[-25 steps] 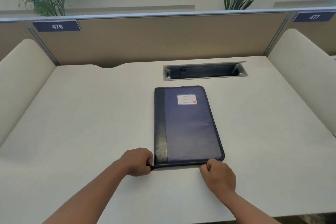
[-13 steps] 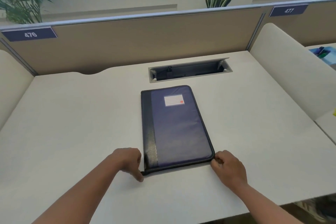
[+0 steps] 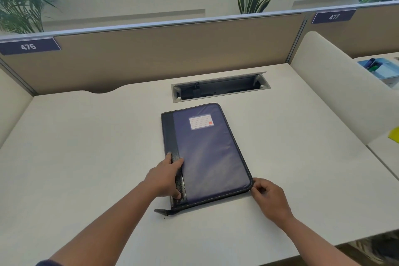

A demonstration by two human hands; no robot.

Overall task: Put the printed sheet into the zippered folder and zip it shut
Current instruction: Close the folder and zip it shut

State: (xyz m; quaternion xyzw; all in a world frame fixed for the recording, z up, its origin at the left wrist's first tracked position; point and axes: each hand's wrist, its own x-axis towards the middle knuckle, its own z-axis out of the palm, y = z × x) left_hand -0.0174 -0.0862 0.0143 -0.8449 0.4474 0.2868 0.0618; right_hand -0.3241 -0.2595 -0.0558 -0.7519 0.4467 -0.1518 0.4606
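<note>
Lying flat near the middle of the desk [image 3: 86,157], a little toward its near edge: one zippered folder [image 3: 207,157], closed, blue cover up, black spine strip on its left side, one white label [image 3: 200,122] near its far end. Resting on the spine strip near the folder's near left corner: left hand [image 3: 167,176], fingers spread loosely and laid flat, thumb on the cover side, fingertips [image 3: 168,155] wrapped over the left edge, pressing rather than gripping. Touching the folder's near right corner: right hand [image 3: 269,197], fingers curled in, thumb and forefinger pinched together at the zipper line; cannot tell whether a pull tab sits between them. Sticking out onto the desk from the near left corner, just below the left hand and untouched: one dark zipper tail [image 3: 162,211]. No printed sheet visible anywhere. Set into the desk beyond the folder's far end, close but apart: one cable tray [image 3: 220,89], lid tilted open, contents too dark to make out. Along the far edge: one tan partition [image 3: 172,49] carrying two number plates, 476 [image 3: 29,46] and 477 [image 3: 333,16]. On the neighbouring desk at right: one pale blue box [image 3: 386,71] holding pens, count unclear. Behind the partition: three plants.
</note>
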